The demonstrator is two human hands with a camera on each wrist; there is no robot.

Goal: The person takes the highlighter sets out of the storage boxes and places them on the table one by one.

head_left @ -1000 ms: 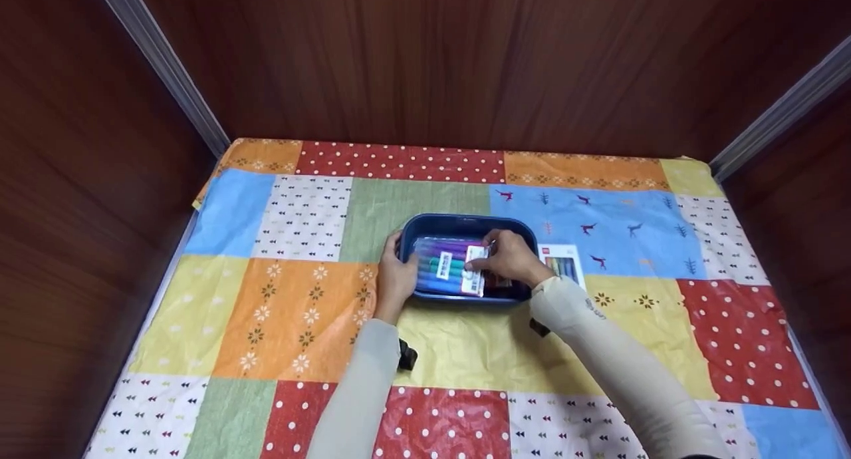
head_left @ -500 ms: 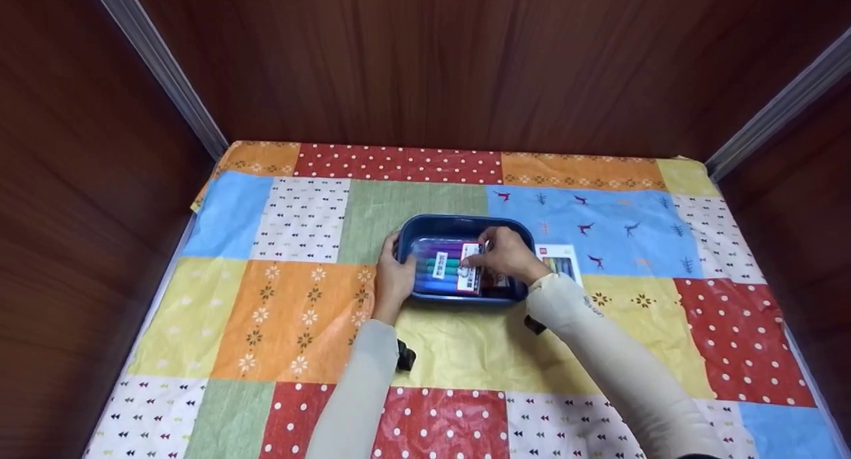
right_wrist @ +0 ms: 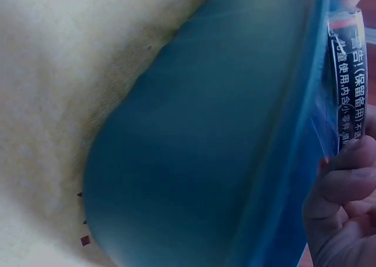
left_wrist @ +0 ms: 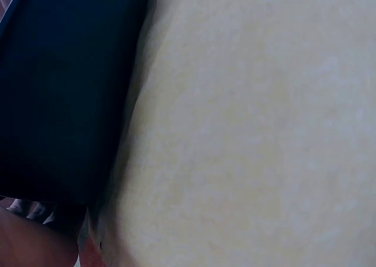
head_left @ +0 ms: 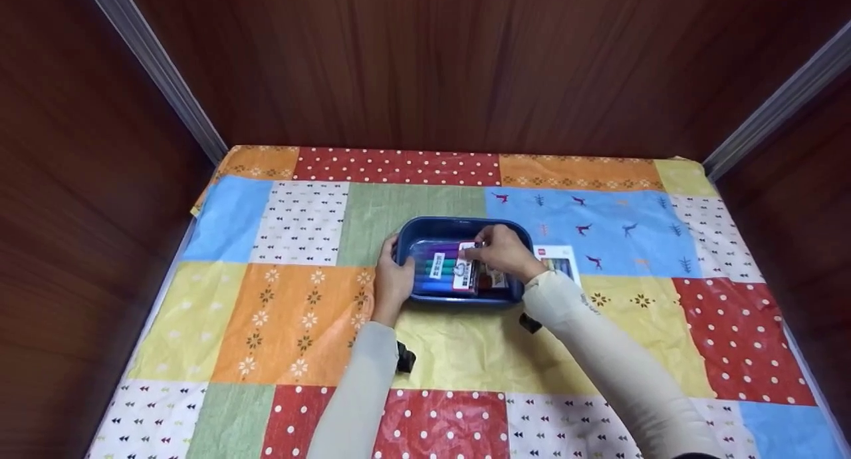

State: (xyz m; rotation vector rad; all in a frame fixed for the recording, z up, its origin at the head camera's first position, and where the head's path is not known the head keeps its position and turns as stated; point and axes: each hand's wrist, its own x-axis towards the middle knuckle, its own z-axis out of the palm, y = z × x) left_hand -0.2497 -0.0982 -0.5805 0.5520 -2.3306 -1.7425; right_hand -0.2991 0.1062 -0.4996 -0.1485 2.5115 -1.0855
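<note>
A dark blue plastic bin (head_left: 465, 303) stands mid-table in the head view. My left hand (head_left: 393, 281) grips its left wall, thumb at the rim and fingers outside; the left wrist view shows the bin's outer wall (left_wrist: 64, 91) and part of that hand (left_wrist: 35, 243). Inside lies a clear pack of purple, green and blue markers (head_left: 433, 286) with white labels. My right hand (head_left: 504, 251) pinches the pack's labelled right end. In the right wrist view, curled fingers of that hand (right_wrist: 346, 191) are at the black-and-white printed label (right_wrist: 348, 73), above the bin rim.
Partly under the right end of the pack, a dark brownish packaged item (head_left: 492, 279) lies in the bin. A white box with a coloured picture (head_left: 565, 259) lies right of the bin, partly behind my right wrist. Wooden panels (head_left: 425, 60) enclose the table's back and sides.
My right hand and the pack's labelled end have shifted slightly left within the bin, and more of the brownish item shows. My left hand keeps its grip on the bin wall.
</note>
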